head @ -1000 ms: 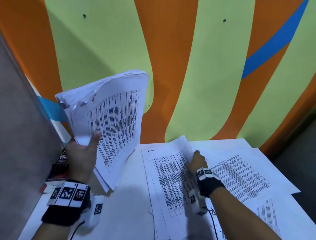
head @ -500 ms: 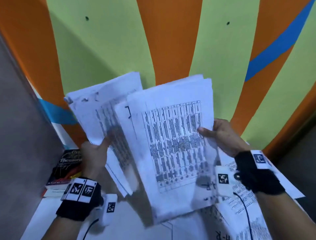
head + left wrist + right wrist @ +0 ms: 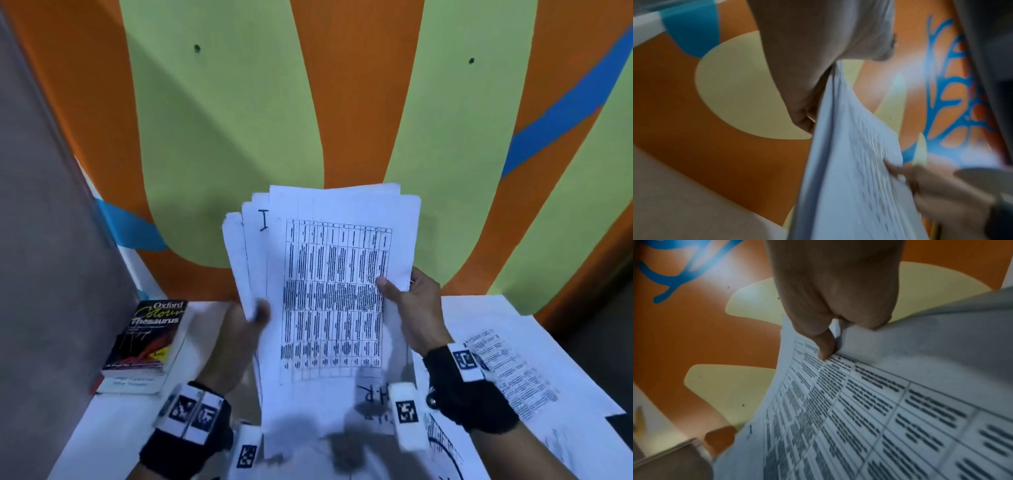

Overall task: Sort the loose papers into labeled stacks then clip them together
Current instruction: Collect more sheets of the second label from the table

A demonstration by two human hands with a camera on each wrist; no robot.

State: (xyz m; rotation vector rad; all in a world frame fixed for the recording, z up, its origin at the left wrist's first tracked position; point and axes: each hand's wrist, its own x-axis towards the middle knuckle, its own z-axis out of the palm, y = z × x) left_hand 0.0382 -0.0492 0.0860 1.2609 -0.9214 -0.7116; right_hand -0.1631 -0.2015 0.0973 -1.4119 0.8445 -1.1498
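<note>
A stack of white papers printed with tables stands upright in front of me, above the table. A handwritten "I" marks a sheet near its top left. My left hand grips the stack's left edge, thumb on the front. My right hand pinches its right edge, thumb pressed on the top sheet. In the right wrist view my thumb lies on the printed table of the papers. The left wrist view shows the papers edge-on, with my left hand on them. Loose sheets lie on the table at the right.
A black Oxford thesaurus lies on other books at the table's left edge. A sheet with handwritten letters lies under the held stack. The white table butts against an orange and green painted wall. A grey panel stands at the left.
My right hand lifted sheets off the table and brought them against the pile in my left hand. Both hands now hold one joined stack, lowered and centred.
</note>
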